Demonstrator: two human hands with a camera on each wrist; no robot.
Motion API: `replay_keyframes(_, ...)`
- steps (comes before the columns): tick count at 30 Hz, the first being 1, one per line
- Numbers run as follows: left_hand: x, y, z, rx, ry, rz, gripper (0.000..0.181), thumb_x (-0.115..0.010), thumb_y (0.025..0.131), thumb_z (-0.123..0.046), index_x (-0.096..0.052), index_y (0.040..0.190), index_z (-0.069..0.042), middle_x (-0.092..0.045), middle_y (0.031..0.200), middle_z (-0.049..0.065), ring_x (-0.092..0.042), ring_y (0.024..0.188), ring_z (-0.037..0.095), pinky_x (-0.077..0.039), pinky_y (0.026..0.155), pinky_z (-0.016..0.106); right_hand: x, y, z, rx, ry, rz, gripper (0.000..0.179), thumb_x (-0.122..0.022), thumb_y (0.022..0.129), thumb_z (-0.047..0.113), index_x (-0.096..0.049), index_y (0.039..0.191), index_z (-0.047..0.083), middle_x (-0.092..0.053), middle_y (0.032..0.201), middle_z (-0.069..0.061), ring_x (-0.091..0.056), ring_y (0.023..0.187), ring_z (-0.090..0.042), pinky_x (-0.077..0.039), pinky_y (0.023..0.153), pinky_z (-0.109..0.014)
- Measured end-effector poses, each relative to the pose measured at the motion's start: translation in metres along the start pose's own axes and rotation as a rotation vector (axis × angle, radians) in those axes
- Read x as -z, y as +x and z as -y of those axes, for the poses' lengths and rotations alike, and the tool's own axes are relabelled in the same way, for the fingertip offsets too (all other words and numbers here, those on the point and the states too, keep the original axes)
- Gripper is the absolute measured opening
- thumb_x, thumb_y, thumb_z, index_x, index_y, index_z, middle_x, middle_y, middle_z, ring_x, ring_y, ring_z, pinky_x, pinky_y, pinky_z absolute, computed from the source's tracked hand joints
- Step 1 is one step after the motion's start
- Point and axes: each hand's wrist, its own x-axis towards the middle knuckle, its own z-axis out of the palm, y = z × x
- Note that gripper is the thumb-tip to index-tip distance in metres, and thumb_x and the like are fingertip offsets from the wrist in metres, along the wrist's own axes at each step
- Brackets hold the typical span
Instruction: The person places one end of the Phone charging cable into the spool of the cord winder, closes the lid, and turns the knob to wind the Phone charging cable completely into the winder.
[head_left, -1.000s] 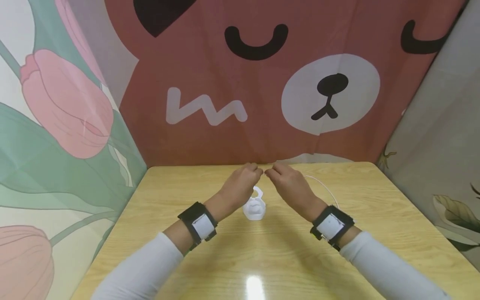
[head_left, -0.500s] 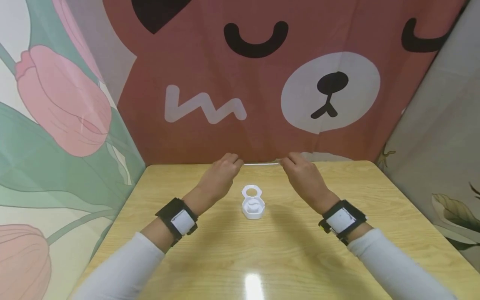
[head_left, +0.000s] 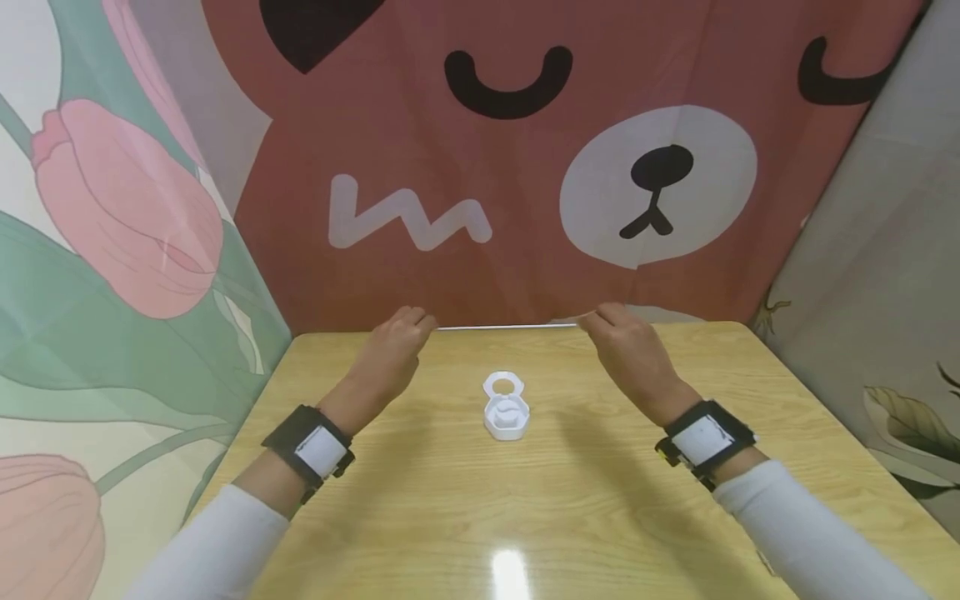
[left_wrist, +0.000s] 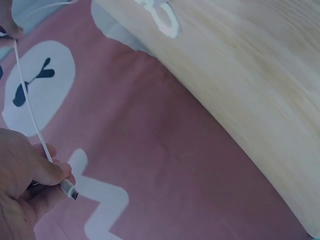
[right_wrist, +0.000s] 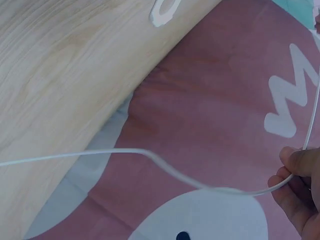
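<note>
A white charging cable is stretched nearly straight between the two hands, above the table's far edge. My left hand pinches it just behind its small metal-tipped plug, which sticks out past the fingertips in the left wrist view. Between thumb and fingers, my right hand pinches the cable farther along. From there the rest of the cable curves away toward the table in the right wrist view. Below and between the hands, a small white case stands on the table, its ring-shaped lid raised.
The wooden table ends at a hanging cloth with a bear's face. Flower-printed cloth hangs at the left, and another printed cloth at the right.
My hands have moved apart, the left one mostly leftward and the right one slightly rightward. A longer stretch of cable now shows between them. The white case has come fully into view.
</note>
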Motion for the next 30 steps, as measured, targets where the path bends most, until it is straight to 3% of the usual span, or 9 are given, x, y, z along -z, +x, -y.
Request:
replay_keyframes(6,0.003,-0.011,0.015,0.032,0.002,-0.017,0.041,-0.059,0.077,0.028,-0.07,0.107,0.004,-0.069,0.103,0.017,-0.067,0.103,0.033,-0.063,0.081,0.039,0.004,-0.007,-0.011,-0.003,-0.006,-0.011,0.021,-0.07,0.087,-0.014,-0.071,0.103,0.0,-0.065,0.087,-0.014,-0.065,0.075,-0.025,-0.058,0.058,-0.035)
replay_keyframes(12,0.005,-0.021,0.03,0.072,0.005,0.012,0.042,-0.058,0.077,0.028,-0.07,0.109,0.005,-0.07,0.105,0.018,-0.066,0.103,0.035,-0.062,0.083,0.04,0.007,-0.017,-0.02,-0.012,-0.005,-0.031,0.021,-0.073,0.084,-0.014,-0.071,0.1,-0.001,-0.064,0.084,-0.013,-0.064,0.07,-0.023,-0.057,0.055,-0.035)
replay_keyframes(18,0.002,-0.029,0.038,0.096,0.035,0.025,0.038,-0.056,0.075,0.028,-0.069,0.102,0.004,-0.068,0.099,0.017,-0.065,0.097,0.035,-0.062,0.076,0.041,0.007,-0.021,-0.021,-0.038,0.001,-0.053,0.018,-0.076,0.083,-0.012,-0.072,0.096,-0.001,-0.064,0.083,-0.014,-0.065,0.07,-0.025,-0.058,0.056,-0.036)
replay_keyframes(26,-0.01,-0.041,0.043,0.231,-0.036,0.159,0.039,-0.055,0.076,0.027,-0.072,0.101,0.004,-0.071,0.1,0.018,-0.072,0.094,0.036,-0.063,0.072,0.041,0.011,-0.005,-0.005,-0.001,-0.001,-0.073,0.015,-0.076,0.084,-0.01,-0.073,0.095,-0.001,-0.064,0.083,-0.013,-0.064,0.073,-0.026,-0.059,0.06,-0.035)
replay_keyframes(30,-0.013,-0.047,0.046,0.272,-0.061,0.195,0.033,-0.053,0.073,0.029,-0.07,0.09,0.005,-0.068,0.088,0.018,-0.07,0.083,0.034,-0.061,0.069,0.04,0.012,0.004,0.003,0.035,0.007,-0.074,0.016,-0.076,0.082,-0.012,-0.072,0.093,-0.001,-0.064,0.081,-0.013,-0.063,0.073,-0.025,-0.059,0.06,-0.034)
